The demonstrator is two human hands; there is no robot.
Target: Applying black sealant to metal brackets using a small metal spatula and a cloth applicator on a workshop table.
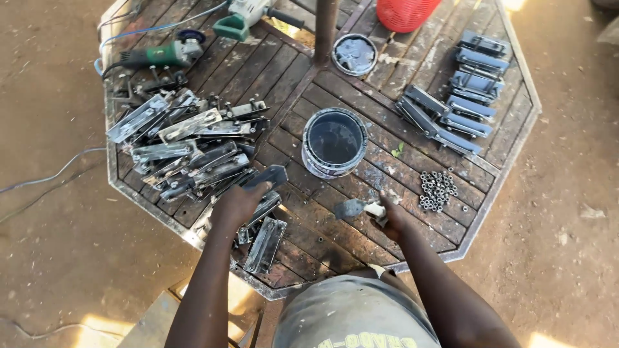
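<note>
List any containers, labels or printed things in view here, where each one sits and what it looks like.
Open paint can: table centre, round, dark paint inside, smeared pale rim.
Can lid: beside the centre post, round, grey, paint-stained.
Red basket: table's far edge, ribbed plastic, cut off by the frame.
Printed shirt: bottom centre, grey with yellowish lettering.
No signs or screens.

Left hand grips metal bracket; right hand holds paintbrush near paint can.

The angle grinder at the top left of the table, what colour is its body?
The angle grinder has a green body, seen in the head view.
</note>
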